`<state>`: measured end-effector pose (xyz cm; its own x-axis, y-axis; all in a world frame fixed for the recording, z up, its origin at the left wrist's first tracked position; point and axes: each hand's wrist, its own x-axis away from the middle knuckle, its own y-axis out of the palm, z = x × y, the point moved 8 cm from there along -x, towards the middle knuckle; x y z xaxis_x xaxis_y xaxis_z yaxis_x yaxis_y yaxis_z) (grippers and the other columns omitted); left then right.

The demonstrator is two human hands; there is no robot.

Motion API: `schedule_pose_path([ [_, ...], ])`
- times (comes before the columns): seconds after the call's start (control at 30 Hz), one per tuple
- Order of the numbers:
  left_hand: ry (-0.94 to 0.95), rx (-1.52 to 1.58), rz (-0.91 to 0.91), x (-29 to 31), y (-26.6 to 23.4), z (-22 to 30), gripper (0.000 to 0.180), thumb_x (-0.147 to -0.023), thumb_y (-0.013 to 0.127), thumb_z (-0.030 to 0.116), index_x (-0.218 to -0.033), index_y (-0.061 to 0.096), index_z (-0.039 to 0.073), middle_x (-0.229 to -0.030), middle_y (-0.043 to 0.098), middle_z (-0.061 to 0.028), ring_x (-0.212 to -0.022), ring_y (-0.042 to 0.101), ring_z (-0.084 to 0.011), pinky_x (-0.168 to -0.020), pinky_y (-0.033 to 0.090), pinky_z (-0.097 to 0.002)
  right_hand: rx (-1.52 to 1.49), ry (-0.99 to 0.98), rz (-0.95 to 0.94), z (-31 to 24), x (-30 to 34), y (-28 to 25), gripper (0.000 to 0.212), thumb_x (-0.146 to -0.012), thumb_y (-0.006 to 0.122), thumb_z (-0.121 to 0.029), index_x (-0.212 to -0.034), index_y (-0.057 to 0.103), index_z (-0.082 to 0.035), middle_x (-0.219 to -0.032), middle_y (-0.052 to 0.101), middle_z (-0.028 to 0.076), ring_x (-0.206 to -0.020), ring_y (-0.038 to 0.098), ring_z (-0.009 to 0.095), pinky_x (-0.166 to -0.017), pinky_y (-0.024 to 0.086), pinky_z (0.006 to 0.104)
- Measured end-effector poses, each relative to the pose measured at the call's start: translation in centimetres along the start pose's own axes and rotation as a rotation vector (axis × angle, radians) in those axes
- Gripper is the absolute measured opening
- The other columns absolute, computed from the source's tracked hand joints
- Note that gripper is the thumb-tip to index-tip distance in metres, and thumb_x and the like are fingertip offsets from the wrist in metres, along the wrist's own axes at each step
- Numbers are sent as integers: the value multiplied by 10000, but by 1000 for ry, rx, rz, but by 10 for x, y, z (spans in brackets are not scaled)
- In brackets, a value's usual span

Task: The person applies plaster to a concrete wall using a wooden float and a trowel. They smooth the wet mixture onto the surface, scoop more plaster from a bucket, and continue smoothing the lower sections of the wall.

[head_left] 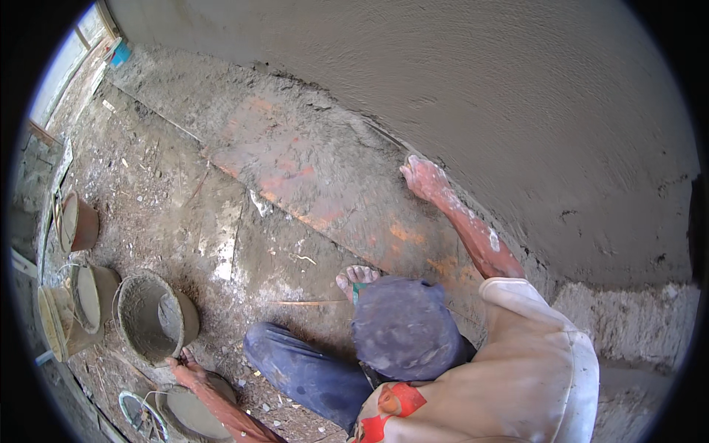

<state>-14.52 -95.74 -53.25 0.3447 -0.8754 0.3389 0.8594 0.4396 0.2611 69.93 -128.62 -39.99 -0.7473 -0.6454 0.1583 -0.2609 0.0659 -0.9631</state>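
I see the left hand point(193, 375) touching the rim of a mortar-caked bucket point(191, 316) toward the floor's point(159, 184) left edge; whether the fingers grip, I cannot tell. The right hand point(426, 178) curls at the edge of a smeared board point(310, 166) beside the wall point(517, 125), any hold hidden.

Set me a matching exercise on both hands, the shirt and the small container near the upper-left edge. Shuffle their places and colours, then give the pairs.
Column one
1. Left hand
2. Right hand
3. Shirt
4. Small container near the upper-left edge

Column two
A. Mostly pale tan
B. Close to the foot of the grey wall
C. Bright blue
D. At the rim of a bucket

Pairs: 1-D, 2-B, 3-A, 4-C
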Motion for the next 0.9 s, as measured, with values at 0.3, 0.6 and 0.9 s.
schedule_pose_path([
  [0.3,5,-28,215,-7,-7,17,321,-1092,499,289,-1113,632,-3,-1016,694,-105,-913,660,-228,-878,588,-362,-17,70,-17,7,-58,-8,423,-1018,532,-411,-1062,623,0,-963,687,322,-943,664,516,-821,513,622],
  [0.6,-3,-36,105,-15,-27,15,393,-1045,560,299,-1309,590,9,-1244,655,-92,-1046,619,-208,-901,542,-321,-95,-141,97,-73,-67,-11,364,-1012,568,-362,-1013,586,2,-928,673,317,-927,653,514,-775,512,600],
  [0.9,-10,-20,145,5,-5,14,317,-1019,620,267,-1258,599,60,-1163,638,-43,-1001,588,-172,-870,544,-310,16,-177,52,-146,-208,34,393,-994,551,-328,-1044,637,52,-978,683,362,-950,669,544,-834,543,611],
])
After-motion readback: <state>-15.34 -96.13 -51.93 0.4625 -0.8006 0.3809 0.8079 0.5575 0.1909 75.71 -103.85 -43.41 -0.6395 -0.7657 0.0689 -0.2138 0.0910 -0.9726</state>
